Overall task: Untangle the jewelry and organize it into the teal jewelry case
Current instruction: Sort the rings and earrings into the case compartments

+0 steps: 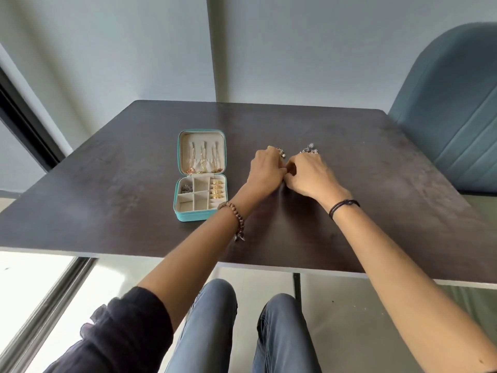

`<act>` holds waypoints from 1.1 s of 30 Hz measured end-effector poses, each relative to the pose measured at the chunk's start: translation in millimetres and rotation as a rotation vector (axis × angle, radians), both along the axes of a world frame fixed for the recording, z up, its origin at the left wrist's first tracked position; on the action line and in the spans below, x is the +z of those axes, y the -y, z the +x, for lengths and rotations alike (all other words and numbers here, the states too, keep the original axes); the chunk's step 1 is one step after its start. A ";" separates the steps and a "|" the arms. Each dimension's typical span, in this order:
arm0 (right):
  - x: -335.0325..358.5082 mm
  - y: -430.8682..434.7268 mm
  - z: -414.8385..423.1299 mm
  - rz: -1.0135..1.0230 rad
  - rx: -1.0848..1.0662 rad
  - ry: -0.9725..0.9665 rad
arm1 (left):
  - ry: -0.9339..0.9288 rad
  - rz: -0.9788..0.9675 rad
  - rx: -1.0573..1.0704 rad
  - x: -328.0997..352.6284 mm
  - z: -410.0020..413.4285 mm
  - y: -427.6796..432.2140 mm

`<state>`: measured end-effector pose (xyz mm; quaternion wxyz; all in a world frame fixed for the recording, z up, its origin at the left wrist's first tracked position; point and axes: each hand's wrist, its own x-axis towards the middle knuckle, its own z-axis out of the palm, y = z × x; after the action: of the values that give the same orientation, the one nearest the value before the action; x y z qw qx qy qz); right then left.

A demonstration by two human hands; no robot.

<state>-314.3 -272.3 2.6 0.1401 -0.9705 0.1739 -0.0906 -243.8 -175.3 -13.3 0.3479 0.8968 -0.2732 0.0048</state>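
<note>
The teal jewelry case [188, 216] lies open on the dark table, left of my hands. Gold necklaces hang in its lid, gold rings [217, 189] fill the right-hand slot, and a silver piece [186, 188] sits in a left compartment. My left hand [266, 168] and my right hand [309, 175] meet at the fingertips over the table, both curled around a tangle of jewelry. A small pearl-tipped piece [281, 152] shows beyond my left fingers. A silver cluster [309, 148] pokes out past my right hand. What my fingertips pinch is hidden.
The dark table [121, 184] stretches wide around the case. A blue padded chair [454, 125] stands at the far right. My knees in jeans show under the near edge. A wall stands close behind the table.
</note>
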 end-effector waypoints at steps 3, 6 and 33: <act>1.7 -4.5 -3.0 -0.009 -0.009 -0.013 | -0.012 -0.041 -0.002 -1.4 -3.5 -4.6; 3.9 -7.2 -8.7 0.065 0.004 0.032 | -0.075 -0.107 -0.010 -1.0 -8.8 -13.4; 23.6 -76.2 -45.2 1.221 0.217 0.289 | -0.623 -0.648 -0.178 33.3 -37.2 -150.9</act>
<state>-359.5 -196.1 26.2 0.6985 -0.7060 0.0740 -0.0906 -281.0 -24.4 19.9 0.6751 0.6734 -0.2160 -0.2099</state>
